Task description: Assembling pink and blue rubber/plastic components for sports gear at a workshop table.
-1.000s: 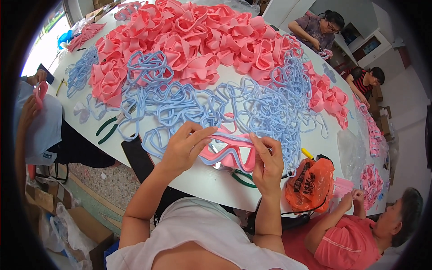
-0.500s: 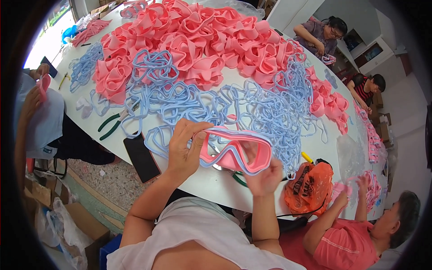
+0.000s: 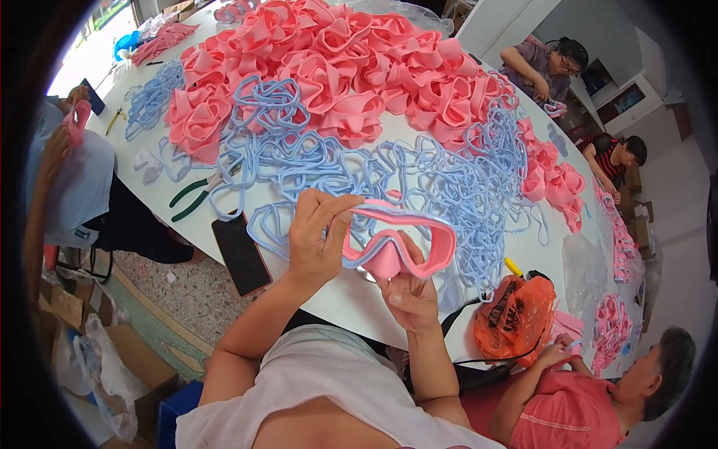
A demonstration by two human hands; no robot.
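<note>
The left forearm (image 3: 258, 313) slants inward from a bent elbow (image 3: 218, 368) to the left hand (image 3: 318, 236), its thumb and index finger set in a pinch. The right forearm (image 3: 434, 363) rises more steeply to the right hand (image 3: 410, 299), held lower, palm upturned.

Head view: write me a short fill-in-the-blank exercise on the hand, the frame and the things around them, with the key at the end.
1. The left hand grips the pink frame at its ____ end.
2. The pink frame is trimmed in pale ____.
3. The pliers have dark ____ handles.
4. Seen from the phone, the orange bag lies to the ____.

Missing words: left; blue; green; right.
</note>
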